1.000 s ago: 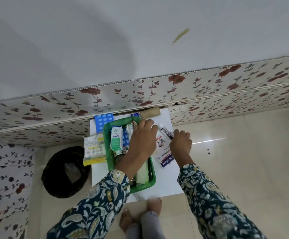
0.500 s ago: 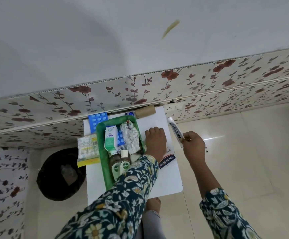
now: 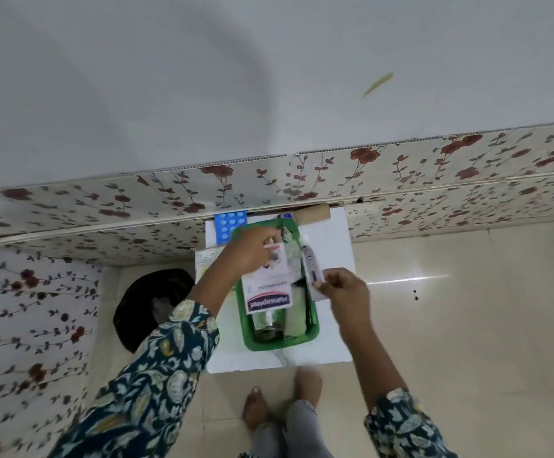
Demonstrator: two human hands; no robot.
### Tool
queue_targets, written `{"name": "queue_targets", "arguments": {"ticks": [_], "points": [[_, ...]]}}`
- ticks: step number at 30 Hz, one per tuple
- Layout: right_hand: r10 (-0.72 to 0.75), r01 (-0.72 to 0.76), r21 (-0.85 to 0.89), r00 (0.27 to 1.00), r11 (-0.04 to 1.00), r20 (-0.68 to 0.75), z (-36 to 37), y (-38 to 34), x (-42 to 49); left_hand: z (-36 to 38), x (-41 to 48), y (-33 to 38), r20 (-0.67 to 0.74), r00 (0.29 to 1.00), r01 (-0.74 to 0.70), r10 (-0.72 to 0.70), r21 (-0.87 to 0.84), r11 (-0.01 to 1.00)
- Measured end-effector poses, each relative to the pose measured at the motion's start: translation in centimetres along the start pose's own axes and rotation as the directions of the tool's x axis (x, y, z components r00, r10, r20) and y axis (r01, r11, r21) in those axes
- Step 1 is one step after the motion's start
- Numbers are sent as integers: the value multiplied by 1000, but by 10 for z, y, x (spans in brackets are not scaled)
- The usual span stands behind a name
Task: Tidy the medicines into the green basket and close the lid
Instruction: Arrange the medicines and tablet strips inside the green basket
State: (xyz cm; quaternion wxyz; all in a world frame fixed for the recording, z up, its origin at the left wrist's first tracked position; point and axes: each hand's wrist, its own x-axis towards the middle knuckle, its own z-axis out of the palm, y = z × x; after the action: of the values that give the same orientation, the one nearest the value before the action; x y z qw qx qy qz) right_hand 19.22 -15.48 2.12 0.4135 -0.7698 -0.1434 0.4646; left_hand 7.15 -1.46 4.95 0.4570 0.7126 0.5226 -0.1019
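Over the basket [image 3: 313, 328] on the desk [image 3: 330, 239]: left hand [image 3: 252, 252] fingers pinch plaster packet [image 3: 267, 285] flat above contents, likely to drop in. Right hand [image 3: 346, 289] grips tube [image 3: 311, 267] at right rim, queued next. No lid identifiable.

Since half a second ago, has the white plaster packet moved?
Yes. The white plaster packet was on the white table right of the green plastic basket; now the left hand holds it over the basket.

Pictured from above: white table [image 3: 330, 246] against floral-patterned wall panels [image 3: 401, 173]. Round black bin [image 3: 143, 302], apparently holding scraps, on the cream tiled floor [image 3: 467, 309] beside it. Yellowish smear [image 3: 377, 84] high on the pale wall [image 3: 203, 77].
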Motion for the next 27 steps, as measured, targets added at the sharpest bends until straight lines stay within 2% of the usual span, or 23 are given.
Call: {"name": "queue_targets", "arguments": {"ticks": [3, 6, 9, 12, 16, 19, 21, 22, 24, 27], "points": [[-55, 48, -273, 998, 961, -19, 42, -1, 6, 23, 9, -30, -33, 997, 66, -64, 82, 994], [-143, 118, -495, 990, 861, -13, 67, -8, 12, 39, 10, -44, -213, 976, 38, 36, 335, 941], [-175, 175, -667, 982, 724, 67, 76, -9, 13, 56, -9, -42, -313, 948, 67, 63, 388, 919], [-162, 192, -679, 981, 708, 109, 76, -5, 13, 77, -28, -43, -229, 973, 81, 27, 450, 889], [-193, 202, -590, 978, 782, 78, 67, -10, 18, 84, -32, -45, -120, 992, 34, 27, 480, 876], [-279, 222, -481, 959, 848, -50, 57, -24, 36, 70, -30, -34, -166, 986, 43, 29, 416, 908], [-325, 232, -501, 940, 834, -106, 51, -32, 59, 56, -24, -27, -251, 963, 12, 97, 401, 916], [-346, 244, -542, 934, 804, -94, 49, -36, 72, 48, -18, -24, -295, 946, -8, 135, 395, 919], [-377, 303, -675, 925, 673, 40, 48, -40, 99, 33, 2, -16, -375, 902, -53, 213, 395, 917], [-323, 407, -856, 896, 319, 306, 48, -40, 130, 13, 36, 0, -404, 863, -121, 303, 417, 901]]}}
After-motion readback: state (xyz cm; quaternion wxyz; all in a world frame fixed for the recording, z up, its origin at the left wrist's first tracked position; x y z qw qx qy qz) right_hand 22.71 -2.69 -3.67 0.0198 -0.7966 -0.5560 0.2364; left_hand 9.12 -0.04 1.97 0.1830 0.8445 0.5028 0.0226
